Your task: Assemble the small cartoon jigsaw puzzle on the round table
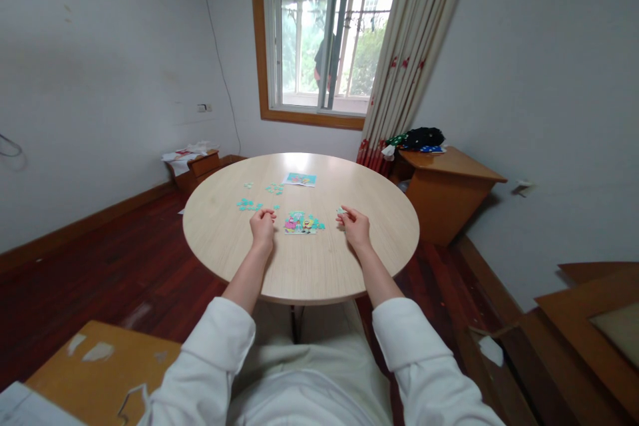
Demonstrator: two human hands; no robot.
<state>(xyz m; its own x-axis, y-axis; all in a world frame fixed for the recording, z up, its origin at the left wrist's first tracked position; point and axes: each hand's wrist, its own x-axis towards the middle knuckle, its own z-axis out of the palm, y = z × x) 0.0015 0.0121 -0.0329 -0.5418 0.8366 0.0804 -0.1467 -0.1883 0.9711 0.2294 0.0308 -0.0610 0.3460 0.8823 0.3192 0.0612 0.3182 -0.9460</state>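
A partly assembled colourful jigsaw lies in the middle of a round wooden table. My left hand rests just left of it, fingers curled shut, its tips touching near a small teal piece. To the right of the jigsaw, my right hand is closed in a pinch on a teal puzzle piece. Several loose teal pieces lie farther left, more pieces sit behind them. A picture card lies at the table's far side.
A wooden cabinet with dark clothes on top stands to the right by a curtain. A low box with papers sits at the left wall. A person stands outside the window. Wooden furniture lies near my left.
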